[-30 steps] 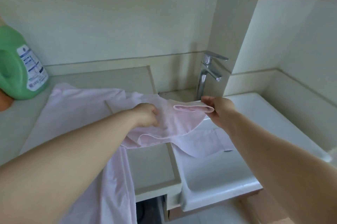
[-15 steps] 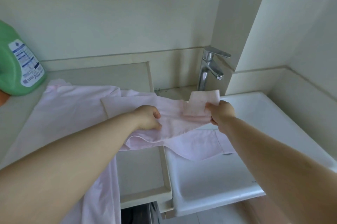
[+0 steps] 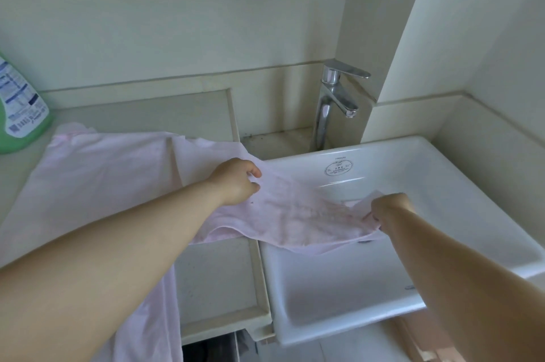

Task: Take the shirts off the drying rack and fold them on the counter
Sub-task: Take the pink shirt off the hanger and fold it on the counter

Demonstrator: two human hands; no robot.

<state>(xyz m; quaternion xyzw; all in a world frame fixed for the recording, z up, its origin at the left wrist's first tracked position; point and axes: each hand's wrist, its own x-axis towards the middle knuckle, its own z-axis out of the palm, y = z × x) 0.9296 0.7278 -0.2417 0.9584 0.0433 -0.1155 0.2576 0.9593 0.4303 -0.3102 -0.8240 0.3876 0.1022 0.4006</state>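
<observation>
- Left hand (image 3: 236, 181) pinches the shirt (image 3: 97, 173) at centre; right hand (image 3: 390, 209) grips its sleeve end at 4 o'clock.
- Shirt lies across the bench (image 3: 141, 111), sleeve stretched over the sink (image 3: 472, 193).
- Risk: a slipped grip could drop the sleeve into the sink.

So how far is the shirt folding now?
Done: the pink shirt is off the rack, spread on the counter. In hand: left hand and right hand each grip its sleeve, which hangs over the sink. Left: finishing the folds. No other shirts visible.
</observation>
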